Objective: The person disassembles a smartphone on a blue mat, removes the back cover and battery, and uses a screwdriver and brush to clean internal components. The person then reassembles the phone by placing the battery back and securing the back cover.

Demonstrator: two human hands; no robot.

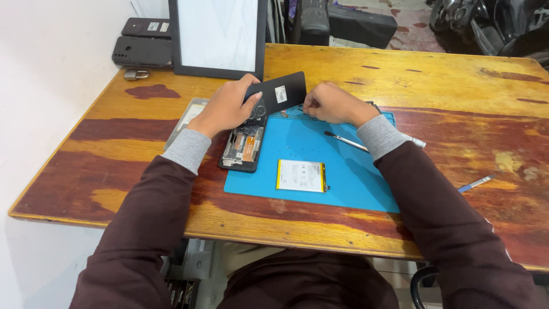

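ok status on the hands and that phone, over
Left hand holds black back cover over opened phone. Right hand fisted at blue mat top edge, grip contents unclear. Battery loose on mat, tool beside right wrist.

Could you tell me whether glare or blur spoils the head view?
Head view: sharp around the left hand and black back cover; the white panel is washed out by glare; soft shadows under the arms on the wooden table.

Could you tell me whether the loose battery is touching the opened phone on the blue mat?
Apart. The head view shows a strip of bare blue mat between the battery and the opened phone.
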